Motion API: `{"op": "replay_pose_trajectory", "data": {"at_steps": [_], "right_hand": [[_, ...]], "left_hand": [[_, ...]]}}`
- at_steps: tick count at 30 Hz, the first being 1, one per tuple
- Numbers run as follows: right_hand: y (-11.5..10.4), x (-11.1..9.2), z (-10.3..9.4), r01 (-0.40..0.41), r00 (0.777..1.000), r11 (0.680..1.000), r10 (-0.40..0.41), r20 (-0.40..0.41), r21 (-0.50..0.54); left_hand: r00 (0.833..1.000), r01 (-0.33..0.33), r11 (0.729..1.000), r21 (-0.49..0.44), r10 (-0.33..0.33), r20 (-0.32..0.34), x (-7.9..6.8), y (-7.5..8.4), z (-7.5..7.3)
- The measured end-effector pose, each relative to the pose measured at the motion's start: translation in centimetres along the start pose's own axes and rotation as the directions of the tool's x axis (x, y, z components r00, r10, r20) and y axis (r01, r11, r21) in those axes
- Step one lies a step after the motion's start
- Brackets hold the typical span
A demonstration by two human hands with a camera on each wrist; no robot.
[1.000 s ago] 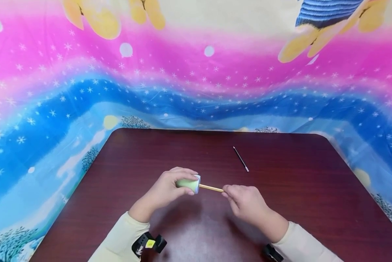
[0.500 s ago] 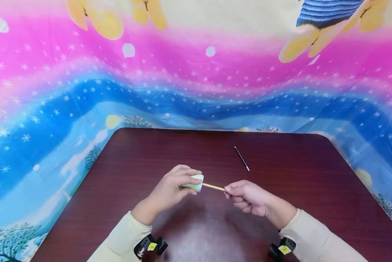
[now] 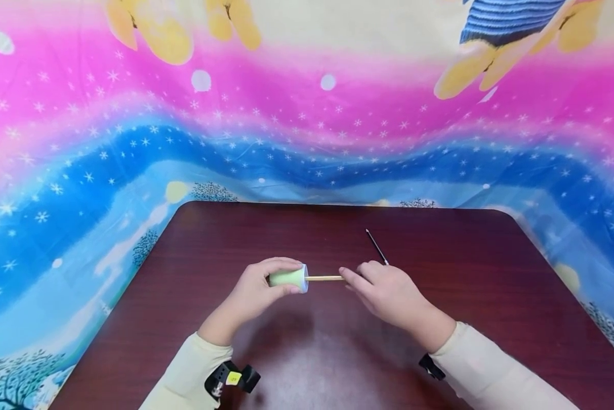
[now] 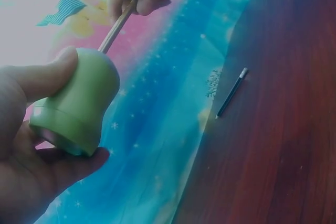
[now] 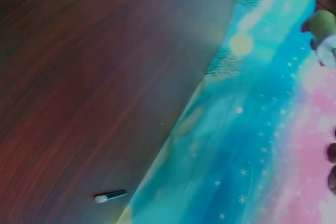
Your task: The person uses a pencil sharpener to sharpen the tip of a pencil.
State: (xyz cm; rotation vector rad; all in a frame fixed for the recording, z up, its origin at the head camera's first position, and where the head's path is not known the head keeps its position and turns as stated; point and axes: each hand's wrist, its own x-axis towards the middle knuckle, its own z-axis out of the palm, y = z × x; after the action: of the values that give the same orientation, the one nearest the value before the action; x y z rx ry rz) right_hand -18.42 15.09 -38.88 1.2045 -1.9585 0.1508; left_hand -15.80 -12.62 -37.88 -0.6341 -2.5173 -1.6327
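Above the table, my left hand (image 3: 248, 296) grips a small green pencil sharpener (image 3: 286, 278) with a pale end face, thumb on one side and fingers on the other. A yellow pencil (image 3: 323, 278) runs from that face to my right hand (image 3: 395, 299), whose fingers pinch its outer end. The pencil's tip is hidden inside the sharpener. In the left wrist view the sharpener (image 4: 86, 90) has a waisted body with a wider, shiny end. The right wrist view catches only the sharpener (image 5: 321, 24) and some fingertips at its right edge.
A black pencil (image 3: 376, 245) with a white end lies on the dark red-brown table (image 3: 225, 239), just beyond my right hand. Behind the table hangs a colourful printed cloth (image 3: 286, 114). Black wrist cameras sit on both cuffs.
My right hand has rolled over, its back now facing up, still pinching the yellow pencil. The sharpener has shifted slightly left, and the pencil now lies nearly level across the head view.
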Motion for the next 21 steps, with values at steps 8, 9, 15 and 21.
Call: {"op": "replay_pose_trajectory", "data": {"at_steps": [8,9,15,21], "right_hand": [[-0.3,0.0,1.1,0.154,0.976,0.986,-0.161,-0.149,-0.057],[-0.4,0.0,1.1,0.154,0.976,0.987,-0.159,-0.151,-0.045],[-1.8,0.0,0.4,-0.075,0.997,0.974,0.075,0.008,0.213],[-2.1,1.3,-1.1,-0.641,0.766,0.512,0.385,0.515,0.572]], "left_hand": [[0.995,-0.03,1.0,-0.002,0.03,0.091,0.2,-0.1,-0.3],[0.994,-0.044,0.999,-0.001,0.044,0.1,0.2,-0.1,-0.3],[0.984,-0.155,0.986,0.067,0.148,0.095,0.2,0.1,-0.1],[0.944,-0.326,0.92,0.219,0.329,0.025,0.1,0.0,0.2]]}}
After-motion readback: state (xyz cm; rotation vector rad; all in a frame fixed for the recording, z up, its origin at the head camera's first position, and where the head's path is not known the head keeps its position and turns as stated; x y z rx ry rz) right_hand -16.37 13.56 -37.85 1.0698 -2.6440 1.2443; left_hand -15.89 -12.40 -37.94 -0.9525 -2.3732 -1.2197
